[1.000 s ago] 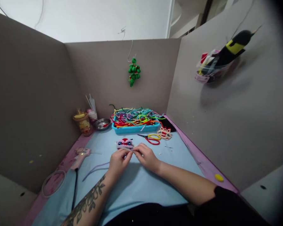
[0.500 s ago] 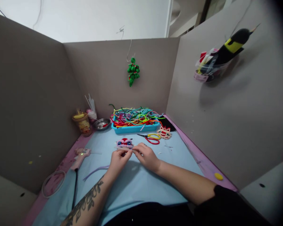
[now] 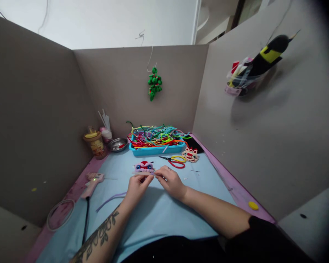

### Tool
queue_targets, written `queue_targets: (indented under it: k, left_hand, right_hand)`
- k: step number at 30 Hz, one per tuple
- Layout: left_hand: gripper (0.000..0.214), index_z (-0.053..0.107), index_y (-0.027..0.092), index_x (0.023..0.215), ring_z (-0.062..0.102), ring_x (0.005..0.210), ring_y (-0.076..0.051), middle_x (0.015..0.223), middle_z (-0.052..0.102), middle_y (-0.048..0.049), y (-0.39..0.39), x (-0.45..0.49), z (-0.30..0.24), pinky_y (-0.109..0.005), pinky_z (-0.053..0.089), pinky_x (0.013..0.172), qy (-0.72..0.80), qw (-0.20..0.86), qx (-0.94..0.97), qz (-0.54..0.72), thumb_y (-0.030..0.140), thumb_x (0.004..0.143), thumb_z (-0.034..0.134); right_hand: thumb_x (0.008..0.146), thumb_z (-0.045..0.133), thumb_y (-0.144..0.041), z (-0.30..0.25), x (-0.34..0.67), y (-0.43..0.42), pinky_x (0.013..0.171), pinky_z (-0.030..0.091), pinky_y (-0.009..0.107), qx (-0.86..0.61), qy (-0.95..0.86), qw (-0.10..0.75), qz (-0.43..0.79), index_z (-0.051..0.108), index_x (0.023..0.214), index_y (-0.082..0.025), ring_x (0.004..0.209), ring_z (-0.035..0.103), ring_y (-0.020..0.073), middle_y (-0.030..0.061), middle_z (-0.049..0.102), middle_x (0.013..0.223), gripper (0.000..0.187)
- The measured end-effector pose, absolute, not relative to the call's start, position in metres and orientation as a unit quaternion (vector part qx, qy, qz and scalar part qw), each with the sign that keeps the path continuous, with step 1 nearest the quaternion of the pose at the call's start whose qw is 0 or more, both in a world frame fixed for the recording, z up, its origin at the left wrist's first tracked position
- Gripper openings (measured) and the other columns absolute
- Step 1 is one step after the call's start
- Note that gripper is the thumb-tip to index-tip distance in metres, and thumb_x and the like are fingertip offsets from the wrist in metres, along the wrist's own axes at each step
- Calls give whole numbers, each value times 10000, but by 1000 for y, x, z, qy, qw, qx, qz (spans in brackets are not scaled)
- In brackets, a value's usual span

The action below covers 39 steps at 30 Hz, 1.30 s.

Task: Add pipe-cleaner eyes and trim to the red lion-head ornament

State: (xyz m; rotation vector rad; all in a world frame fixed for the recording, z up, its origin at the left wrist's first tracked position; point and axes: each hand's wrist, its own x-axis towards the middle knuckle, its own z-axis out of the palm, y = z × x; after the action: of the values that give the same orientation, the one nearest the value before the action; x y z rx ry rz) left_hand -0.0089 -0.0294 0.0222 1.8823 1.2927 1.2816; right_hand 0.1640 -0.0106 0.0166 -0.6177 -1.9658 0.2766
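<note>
My left hand and my right hand meet fingertip to fingertip above the blue cloth, both closed in a pinch. Between them runs a short pale lavender pipe cleaner, mostly covered by the fingers. Just beyond lies a small lion-dance face in red and lavender pipe cleaner, with blue eyes; its lower edge is partly hidden by my hands. More lavender pipe cleaners rest on the cloth by my left wrist, their far ends hidden behind it. Scissors with red and yellow handles lie beyond my right hand.
A blue tray heaped with colourful pipe cleaners stands at the back. Beside it are a metal bowl and a cream-and-red lion face. A pink glue gun with a cord lies left. Partition walls enclose the table.
Both hands keep almost the same pinched position. The view has shifted very slightly; nothing else has visibly moved.
</note>
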Motion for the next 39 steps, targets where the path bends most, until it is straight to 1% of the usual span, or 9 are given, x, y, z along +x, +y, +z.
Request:
queue_targets:
  k: [6,10,16,19,22,25,28,31,39]
  left_hand:
    - [269,714,153,761,623,673,-171,743,713,-46,-31,-8,26,-252,484,619,497,293,678,456,383,786,575]
    - [285,699,142,702,599,625,-158,684,689,-41,-31,-8,25,-235,454,572,510,310,661,455,387,777,575]
    - [326,682,134,669,519,531,-126,589,630,-23,-32,-7,26,-220,381,508,519,329,650,447,413,780,555]
    - [332,684,128,678,500,522,-120,574,617,-18,-32,-8,27,-221,372,511,520,332,647,448,419,773,556]
    - [321,683,123,687,502,526,-124,571,617,-17,-31,-8,28,-224,374,517,525,321,645,454,412,762,567]
    - [314,680,119,673,519,541,-132,587,631,-28,-31,-9,26,-229,384,525,527,309,646,456,402,755,572]
    - [309,683,121,661,538,558,-140,600,645,-34,-31,-9,25,-231,398,541,529,301,651,454,396,751,576]
    - [316,686,123,669,548,569,-143,610,652,-37,-31,-8,25,-231,403,550,528,309,647,456,407,751,575]
    - [359,668,122,632,478,503,-114,529,586,-14,-33,-7,28,-216,357,495,522,354,627,457,454,738,582]
  right_hand:
    - [869,486,-161,18,164,-10,708,482,311,-244,-816,505,140,597,983,-205,802,561,174,57,605,821,165]
    - [869,480,-150,21,165,-10,696,478,304,-231,-818,506,150,595,972,-212,774,545,166,45,597,798,166]
    - [879,460,-142,15,167,-6,680,487,295,-199,-839,498,89,597,1036,-215,753,555,160,55,570,807,221]
    - [881,461,-143,11,167,-5,701,490,303,-201,-839,501,68,576,1093,-229,773,566,167,55,588,824,256]
    - [874,496,-171,11,166,-7,660,489,293,-235,-820,515,81,542,1145,-221,720,562,165,45,593,793,280]
    - [863,522,-176,14,165,-9,651,488,291,-243,-814,520,88,554,1123,-204,712,559,164,48,602,785,264]
    - [861,516,-151,17,164,-9,673,493,294,-220,-818,525,80,592,1049,-203,747,566,165,52,619,799,210]
    - [862,504,-135,16,165,-8,673,496,286,-210,-819,529,72,605,1027,-200,750,569,160,49,622,788,204]
    - [866,445,-112,11,168,-6,664,485,295,-191,-848,494,-19,578,1129,-200,742,555,163,64,620,815,308]
